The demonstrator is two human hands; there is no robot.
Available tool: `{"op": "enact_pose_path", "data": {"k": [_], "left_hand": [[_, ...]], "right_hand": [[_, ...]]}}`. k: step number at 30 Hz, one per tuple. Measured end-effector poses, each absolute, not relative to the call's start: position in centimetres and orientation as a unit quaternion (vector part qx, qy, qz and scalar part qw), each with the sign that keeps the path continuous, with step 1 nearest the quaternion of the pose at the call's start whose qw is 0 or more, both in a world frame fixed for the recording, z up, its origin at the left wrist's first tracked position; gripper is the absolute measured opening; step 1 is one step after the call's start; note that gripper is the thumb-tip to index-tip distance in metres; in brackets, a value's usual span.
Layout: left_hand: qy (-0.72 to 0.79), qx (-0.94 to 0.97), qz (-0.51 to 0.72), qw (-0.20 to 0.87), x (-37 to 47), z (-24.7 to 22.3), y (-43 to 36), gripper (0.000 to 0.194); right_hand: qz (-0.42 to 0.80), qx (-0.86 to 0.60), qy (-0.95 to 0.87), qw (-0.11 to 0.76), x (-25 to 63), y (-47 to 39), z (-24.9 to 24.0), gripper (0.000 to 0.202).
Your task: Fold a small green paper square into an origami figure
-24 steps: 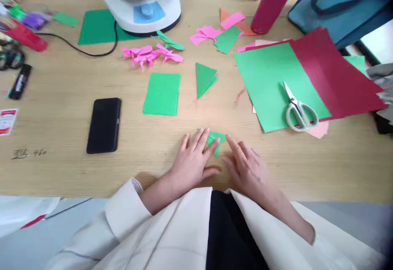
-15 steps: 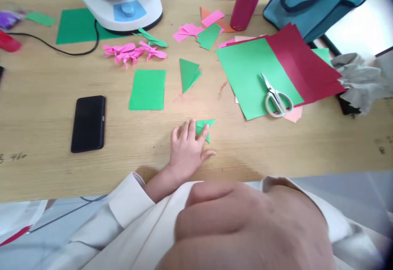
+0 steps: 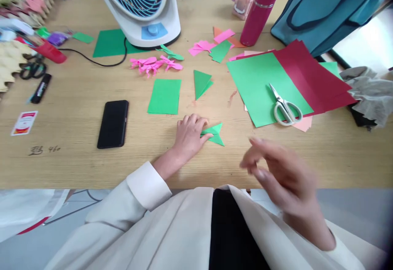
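Note:
A small folded piece of green paper (image 3: 217,134) lies on the table with its two pointed ends spread to the right. My left hand (image 3: 190,132) grips its left end, the thumb lying over the paper and the fingers curled beside it. My right hand (image 3: 284,175) hovers above the table's front edge, blurred by motion. Its fingers are loosely bent with a gap to the thumb, and nothing shows in them. Beyond my left hand are a green paper square (image 3: 165,96) and a folded green triangle (image 3: 202,83).
White-handled scissors (image 3: 286,110) rest on a green sheet (image 3: 260,85) over red sheets (image 3: 316,77). A black phone (image 3: 113,124) lies to the left. Farther back are pink paper figures (image 3: 153,64), a fan (image 3: 153,30), a magenta bottle (image 3: 259,16) and a blue bag (image 3: 319,12).
My right hand has dropped from close before the camera to over the table's right front. My left hand's thumb now lies on the green paper, which is turned. The view has shifted.

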State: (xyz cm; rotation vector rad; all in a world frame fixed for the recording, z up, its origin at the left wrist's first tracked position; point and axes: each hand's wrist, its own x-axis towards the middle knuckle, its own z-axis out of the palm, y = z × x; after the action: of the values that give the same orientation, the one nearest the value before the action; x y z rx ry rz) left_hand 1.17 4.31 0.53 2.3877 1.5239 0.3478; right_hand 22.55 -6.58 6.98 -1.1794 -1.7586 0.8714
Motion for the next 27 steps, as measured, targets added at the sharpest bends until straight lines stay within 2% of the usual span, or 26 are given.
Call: {"op": "enact_pose_path", "data": {"k": [4, 7, 10, 13, 16, 19, 24, 27], "left_hand": [[0.526, 0.817, 0.127, 0.200, 1.4, 0.8, 5.1, 0.020], [0.509, 0.801, 0.163, 0.269, 1.7, 0.8, 5.3, 0.020], [0.500, 0.750, 0.209, 0.379, 1.8, 0.7, 5.6, 0.023], [0.481, 0.691, 0.253, 0.477, 1.8, 0.8, 6.0, 0.027], [0.459, 0.654, 0.262, 0.541, 1.7, 0.9, 6.5, 0.023], [0.447, 0.660, 0.259, 0.546, 1.6, 1.0, 7.0, 0.015], [0.452, 0.692, 0.277, 0.490, 1.3, 0.9, 8.0, 0.031], [0.464, 0.689, 0.285, 0.478, 1.1, 0.8, 8.2, 0.031]], "right_hand": [[0.383, -0.575, -0.610, 0.387, 23.0, -3.8, 2.8, 0.036], [0.420, -0.602, -0.574, 0.361, 23.1, -2.1, 0.7, 0.039], [0.465, -0.591, -0.571, 0.330, 22.8, -0.5, 0.5, 0.040], [0.490, -0.572, -0.578, 0.313, 22.1, 1.5, 1.4, 0.023], [0.494, -0.577, -0.589, 0.277, 21.5, 3.3, 2.4, 0.034], [0.484, -0.577, -0.602, 0.265, 21.0, 4.8, 3.2, 0.039], [0.505, -0.545, -0.610, 0.277, 20.2, 6.5, 2.7, 0.040], [0.562, -0.497, -0.580, 0.316, 19.8, 7.0, 1.3, 0.042]]}}
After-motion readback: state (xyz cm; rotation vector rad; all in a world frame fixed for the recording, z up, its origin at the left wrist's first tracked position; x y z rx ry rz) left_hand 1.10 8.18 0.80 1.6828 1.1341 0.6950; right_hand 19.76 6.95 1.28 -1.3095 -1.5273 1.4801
